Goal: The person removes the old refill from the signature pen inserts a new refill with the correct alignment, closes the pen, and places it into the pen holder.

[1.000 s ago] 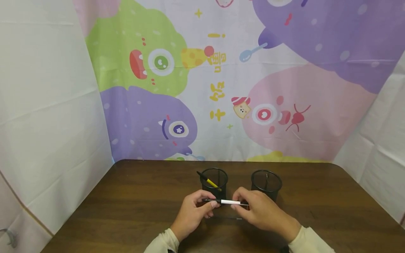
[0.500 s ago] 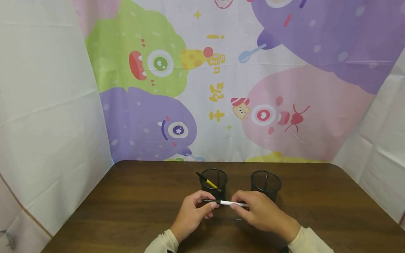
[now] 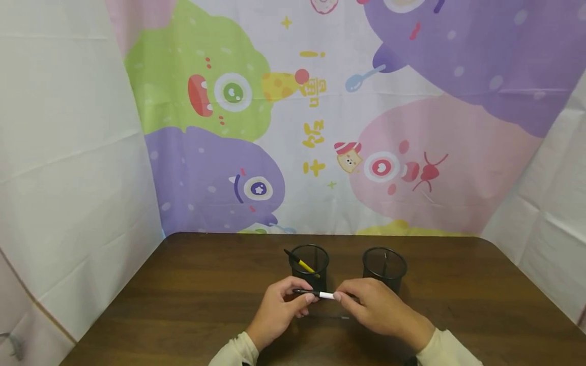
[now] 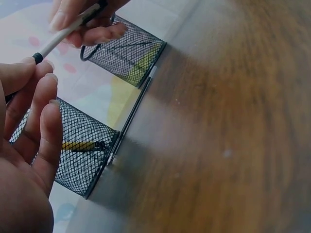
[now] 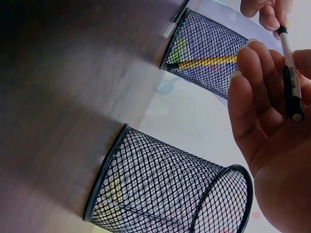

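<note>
Both hands hold one pen [image 3: 327, 295] level above the table, in front of two mesh pen holders. My left hand [image 3: 284, 306] pinches its black end between thumb and fingers. Further along, my right hand [image 3: 383, 309] grips the white barrel [image 5: 288, 51] with thumb and index finger; a black clip end shows in the right wrist view. The left black mesh holder [image 3: 321, 282] contains a yellow pen [image 3: 304, 264] with a black end, leaning on the rim. Behind my right hand stands the right mesh holder [image 3: 394, 270]; whether the thin line inside is a pen, I cannot tell.
A thin black stick [image 4: 133, 111] with a pale, clear end, like a pen or refill, lies on the brown wooden table [image 3: 220, 284] near the holders. A cartoon-print cloth [image 3: 316, 203] hangs behind the table, with white cloth at both sides.
My right fingers have shifted along the pen towards the left hand, so less of the white barrel shows. My left hand and the holders stay in place.
</note>
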Available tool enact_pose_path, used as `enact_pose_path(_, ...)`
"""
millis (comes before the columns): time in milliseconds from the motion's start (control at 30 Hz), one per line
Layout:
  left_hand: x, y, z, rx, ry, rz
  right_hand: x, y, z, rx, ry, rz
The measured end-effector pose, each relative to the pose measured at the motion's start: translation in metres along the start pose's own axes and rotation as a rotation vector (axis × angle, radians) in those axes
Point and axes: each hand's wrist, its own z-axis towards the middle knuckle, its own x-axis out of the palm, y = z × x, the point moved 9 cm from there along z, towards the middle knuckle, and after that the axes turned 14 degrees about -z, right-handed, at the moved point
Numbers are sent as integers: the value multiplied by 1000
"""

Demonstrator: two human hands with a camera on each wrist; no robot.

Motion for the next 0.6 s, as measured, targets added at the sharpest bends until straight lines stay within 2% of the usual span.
enact_pose_path(267,-1,0,0,-7,-5,11,0,0,1,-16,-6,0)
enact_pose_path(600,-2,2,1,-8,-9,3,2,-3,-1,34,38,30)
